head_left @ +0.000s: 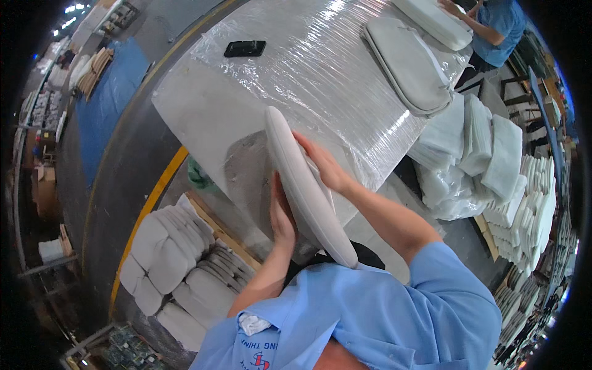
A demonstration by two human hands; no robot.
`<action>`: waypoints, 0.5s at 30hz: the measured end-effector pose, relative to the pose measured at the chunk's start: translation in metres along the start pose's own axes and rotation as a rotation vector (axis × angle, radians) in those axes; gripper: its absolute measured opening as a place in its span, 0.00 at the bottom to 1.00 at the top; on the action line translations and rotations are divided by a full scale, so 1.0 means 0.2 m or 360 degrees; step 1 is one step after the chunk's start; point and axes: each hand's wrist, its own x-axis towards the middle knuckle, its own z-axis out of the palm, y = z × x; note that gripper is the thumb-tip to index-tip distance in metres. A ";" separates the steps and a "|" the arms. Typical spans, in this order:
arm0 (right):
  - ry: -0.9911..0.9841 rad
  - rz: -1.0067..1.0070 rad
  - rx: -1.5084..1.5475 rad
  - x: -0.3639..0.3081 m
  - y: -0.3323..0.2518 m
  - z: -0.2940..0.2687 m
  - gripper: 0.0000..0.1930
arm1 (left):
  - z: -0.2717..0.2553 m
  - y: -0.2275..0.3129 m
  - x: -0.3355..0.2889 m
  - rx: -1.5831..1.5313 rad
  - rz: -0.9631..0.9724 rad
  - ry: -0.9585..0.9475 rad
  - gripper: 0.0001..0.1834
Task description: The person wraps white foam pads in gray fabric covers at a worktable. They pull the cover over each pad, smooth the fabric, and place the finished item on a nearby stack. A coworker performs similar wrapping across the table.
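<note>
A pale grey padded cushion (303, 185) stands on edge in front of my body, its long narrow side facing up. My left hand (282, 213) presses flat against its left face, fingers pointing up along it. On the opposite face lies my right hand (320, 161), with the fingers partly hidden behind the cushion. The cushion is held between both palms, and its near end reaches my shirt. Beyond it is a table covered in clear plastic film (296, 68).
A black phone (245, 49) lies on the table's far left. Another grey cushion (407, 65) rests at the right, near a co-worker in blue (498, 31). Cushions are stacked on the floor at left (166, 253) and right (518, 203). A yellow floor line (151, 200) runs along the left.
</note>
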 end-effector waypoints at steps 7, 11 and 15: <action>0.0114 0.0495 0.0466 -0.83 0.20 0.21 0.40 | 0.09 -0.43 -0.46 -0.0503 -0.0410 -0.0040 0.41; 0.0273 0.0641 0.0544 -0.85 0.29 0.31 0.34 | 0.09 -0.52 -0.43 -0.0374 -0.0252 -0.0040 0.41; 0.0138 0.0251 0.0025 -0.83 0.50 0.20 0.31 | 0.02 -0.44 -0.35 -0.0351 -0.0056 -0.0035 0.41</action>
